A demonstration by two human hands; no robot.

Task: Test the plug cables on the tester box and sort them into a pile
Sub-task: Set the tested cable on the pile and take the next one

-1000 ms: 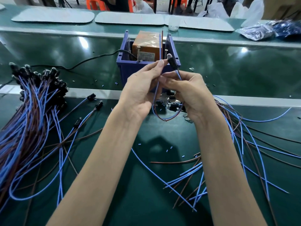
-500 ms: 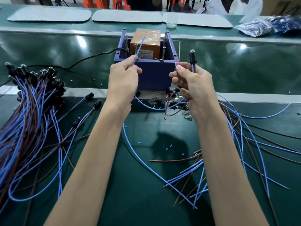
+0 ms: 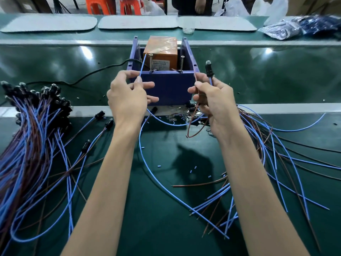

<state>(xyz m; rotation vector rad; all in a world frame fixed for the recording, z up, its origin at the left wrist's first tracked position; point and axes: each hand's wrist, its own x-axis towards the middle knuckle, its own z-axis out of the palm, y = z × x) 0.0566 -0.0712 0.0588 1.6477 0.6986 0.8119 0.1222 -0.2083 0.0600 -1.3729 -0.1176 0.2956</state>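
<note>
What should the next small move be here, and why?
Probably tip the thin blue wire end, pinched in the left hand, sideways onto the left upright metal screw of the blue tester box. Its tip sits just beside that screw's head, seemingly not yet touching, while the right hand holds the black plug and brown wire near the right screw.

The tabletop point(image 3: 166, 228) is dark green. Between the grips, the box point(image 3: 171, 85) is dark blue and the block point(image 3: 161, 47) inside it is orange. The left grip point(image 3: 127, 97) pinches a light blue wire point(image 3: 143, 65). The right grip point(image 3: 214, 100) holds a brown wire point(image 3: 195, 130) and a black plug point(image 3: 209, 68).
</note>
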